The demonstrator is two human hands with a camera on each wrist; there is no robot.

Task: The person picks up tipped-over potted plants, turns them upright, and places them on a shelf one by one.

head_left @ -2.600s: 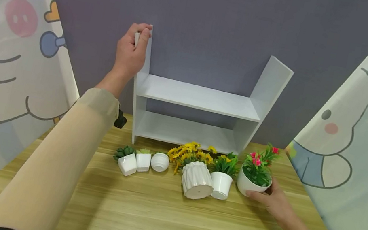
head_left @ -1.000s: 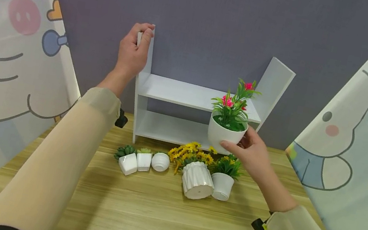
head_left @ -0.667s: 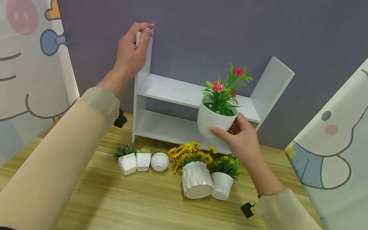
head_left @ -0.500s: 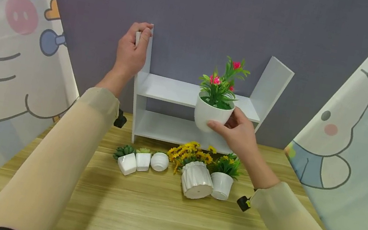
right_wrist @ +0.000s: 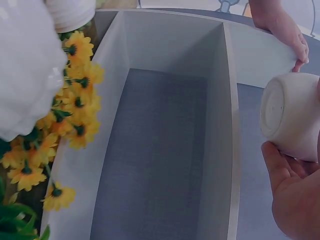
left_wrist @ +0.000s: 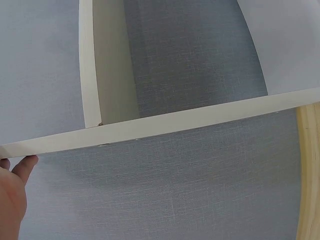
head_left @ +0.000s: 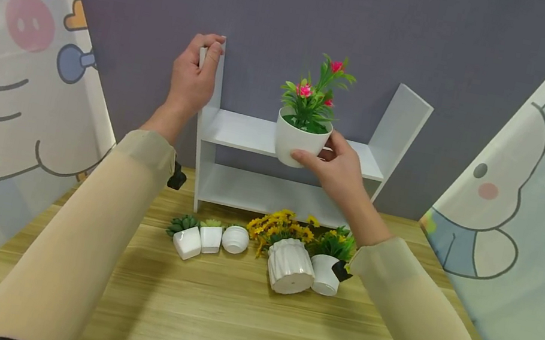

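My right hand (head_left: 340, 170) grips a white potted plant (head_left: 301, 141) with pink flowers, thumb across the pot's near side. It hangs in front of the upper board of a white shelf (head_left: 241, 131); in the right wrist view, the pot's underside (right_wrist: 274, 107) shows with air around it. My left hand (head_left: 194, 74) holds the top of the shelf's left side panel (head_left: 213, 93), its thumb on the near edge. In the left wrist view, part of the left hand (left_wrist: 15, 192) touches the panel's edge (left_wrist: 165, 124).
On the wooden table (head_left: 223, 325), a fluted pot with yellow flowers (head_left: 290, 267) lies tipped beside another white pot (head_left: 323, 276). Further left lie small white pots, a square one (head_left: 187, 242), a second (head_left: 210, 239) and a round one (head_left: 235, 239). A grey wall (head_left: 306, 12) stands behind the shelf.
My right hand has lifted the pink-flowered plant off the table at the right and carried it up and left to the upper board. The left hand stays on the side panel.
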